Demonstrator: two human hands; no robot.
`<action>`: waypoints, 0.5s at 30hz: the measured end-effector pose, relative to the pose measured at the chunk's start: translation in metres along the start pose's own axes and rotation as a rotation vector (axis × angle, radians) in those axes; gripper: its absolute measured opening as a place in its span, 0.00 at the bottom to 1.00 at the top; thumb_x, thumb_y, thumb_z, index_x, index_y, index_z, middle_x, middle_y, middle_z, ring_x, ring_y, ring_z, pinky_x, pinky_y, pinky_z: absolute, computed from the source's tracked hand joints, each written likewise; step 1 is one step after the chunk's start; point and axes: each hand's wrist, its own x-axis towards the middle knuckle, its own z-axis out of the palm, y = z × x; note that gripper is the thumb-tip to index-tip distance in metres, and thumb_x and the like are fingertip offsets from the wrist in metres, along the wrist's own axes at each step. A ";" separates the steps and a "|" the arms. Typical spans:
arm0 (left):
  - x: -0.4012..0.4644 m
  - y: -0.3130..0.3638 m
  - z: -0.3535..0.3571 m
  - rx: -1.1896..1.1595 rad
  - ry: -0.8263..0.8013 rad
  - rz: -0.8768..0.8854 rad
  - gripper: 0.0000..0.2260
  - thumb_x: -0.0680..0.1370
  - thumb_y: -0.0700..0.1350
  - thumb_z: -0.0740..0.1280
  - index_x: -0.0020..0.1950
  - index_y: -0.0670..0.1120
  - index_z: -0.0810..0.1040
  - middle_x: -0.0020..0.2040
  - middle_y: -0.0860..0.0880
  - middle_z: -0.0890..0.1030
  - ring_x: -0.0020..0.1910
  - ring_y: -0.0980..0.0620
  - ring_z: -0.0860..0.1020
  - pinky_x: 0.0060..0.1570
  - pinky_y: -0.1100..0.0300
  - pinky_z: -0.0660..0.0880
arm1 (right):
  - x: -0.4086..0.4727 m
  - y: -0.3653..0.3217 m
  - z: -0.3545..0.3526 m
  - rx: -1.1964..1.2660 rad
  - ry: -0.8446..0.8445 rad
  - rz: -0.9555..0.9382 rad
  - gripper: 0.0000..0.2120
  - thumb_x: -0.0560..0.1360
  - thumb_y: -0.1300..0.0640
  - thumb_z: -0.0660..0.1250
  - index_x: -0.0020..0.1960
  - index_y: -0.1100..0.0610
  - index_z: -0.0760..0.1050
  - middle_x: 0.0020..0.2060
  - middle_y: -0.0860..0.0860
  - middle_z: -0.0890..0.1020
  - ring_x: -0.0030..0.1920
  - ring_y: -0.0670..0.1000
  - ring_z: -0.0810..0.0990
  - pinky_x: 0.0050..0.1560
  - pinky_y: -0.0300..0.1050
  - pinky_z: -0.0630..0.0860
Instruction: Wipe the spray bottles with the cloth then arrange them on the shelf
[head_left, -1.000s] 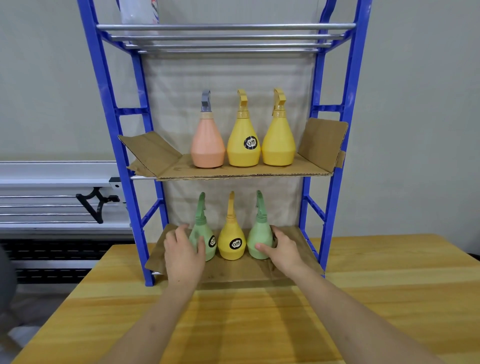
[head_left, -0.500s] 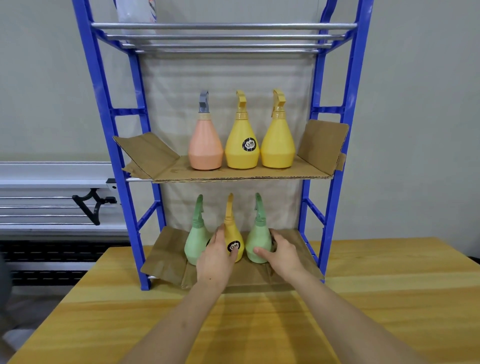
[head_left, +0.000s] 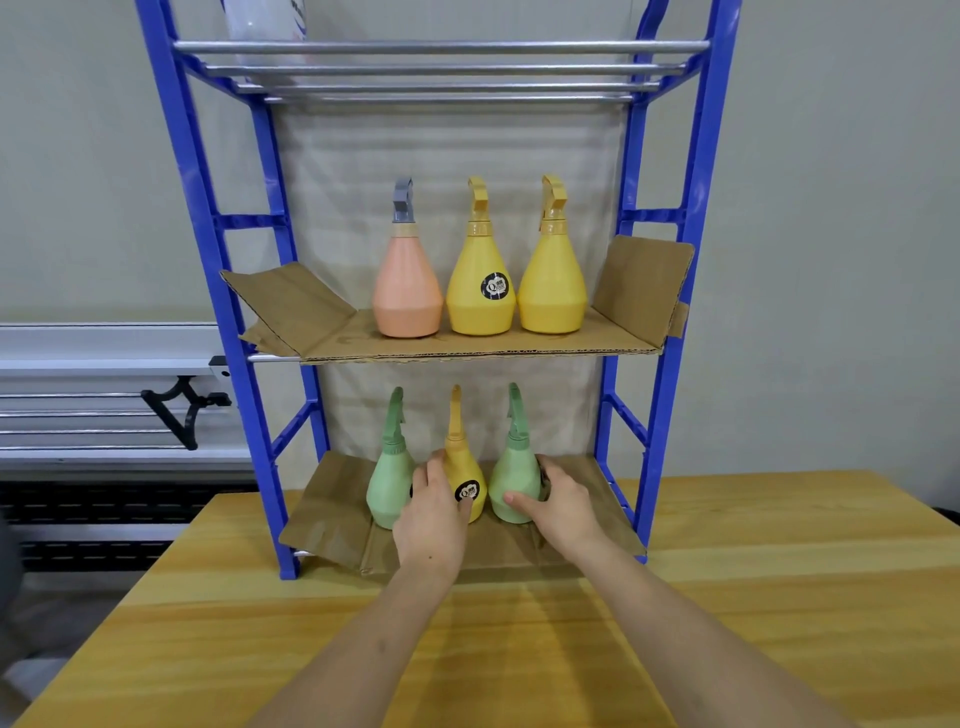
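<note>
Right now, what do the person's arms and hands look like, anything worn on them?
Both forearms are bare up to the frame edge: no sleeves in view. The left hand and right hand wear no gloves, and no rings, watch or wristband show.

Left hand (head_left: 434, 519) holds the yellow bottle (head_left: 462, 480); right hand (head_left: 563, 506) holds the green bottle (head_left: 514, 480).

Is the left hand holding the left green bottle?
No, the left hand grips the yellow bottle in the middle; the left green bottle stands untouched beside it.
</note>
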 end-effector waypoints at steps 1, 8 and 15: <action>0.000 0.000 0.000 0.000 -0.002 -0.004 0.28 0.81 0.54 0.69 0.75 0.52 0.59 0.66 0.51 0.72 0.49 0.48 0.83 0.41 0.50 0.81 | 0.000 -0.001 0.000 0.001 -0.002 0.002 0.35 0.74 0.48 0.80 0.77 0.52 0.71 0.65 0.50 0.82 0.63 0.50 0.80 0.60 0.41 0.75; 0.001 0.000 -0.005 -0.017 -0.020 -0.013 0.30 0.80 0.58 0.68 0.77 0.52 0.59 0.70 0.53 0.73 0.55 0.49 0.82 0.39 0.53 0.76 | 0.000 0.001 0.001 0.015 0.003 0.023 0.38 0.73 0.49 0.81 0.79 0.53 0.69 0.66 0.50 0.82 0.65 0.51 0.80 0.61 0.41 0.76; -0.011 -0.003 -0.023 -0.091 -0.010 0.012 0.27 0.82 0.60 0.64 0.77 0.51 0.63 0.72 0.52 0.73 0.59 0.48 0.81 0.40 0.54 0.73 | -0.013 -0.010 -0.006 -0.011 -0.002 0.049 0.46 0.74 0.46 0.80 0.84 0.54 0.60 0.74 0.53 0.76 0.73 0.56 0.76 0.68 0.51 0.76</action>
